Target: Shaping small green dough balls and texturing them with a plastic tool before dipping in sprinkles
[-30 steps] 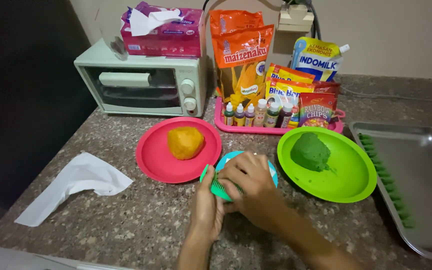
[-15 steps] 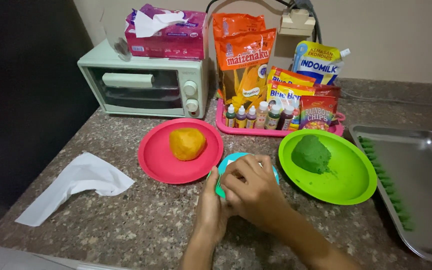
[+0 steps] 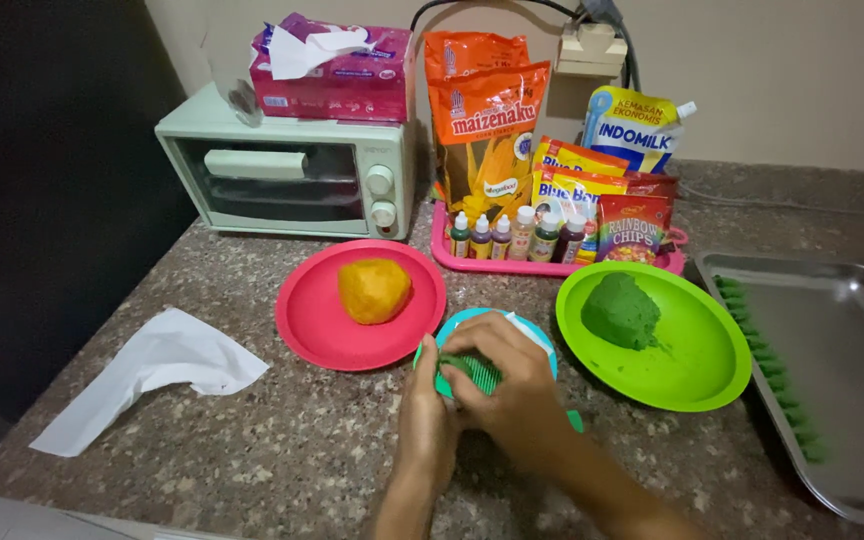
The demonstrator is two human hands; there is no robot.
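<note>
Between the round red plastic plate (image 3: 312, 330) bearing an orange dough ball (image 3: 374, 290) and the lime-green plate (image 3: 697, 375) carrying a green dough lump (image 3: 620, 310), both hands work over a small teal plate (image 3: 462, 320). Right hand (image 3: 512, 385) closes its fingers on a ridged green dough piece (image 3: 474, 372); left hand (image 3: 430, 415) cups it from beneath. Light, even pressure would likely preserve the ridges. Finished green pieces (image 3: 767, 360) line the steel tray (image 3: 852, 400).

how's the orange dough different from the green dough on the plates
The orange dough is a rounded ball on the pink plate; the green dough is a rougher, lumpier mound on the green plate. The green dough has shed crumbs, the orange has not. Both lie untouched.
</note>
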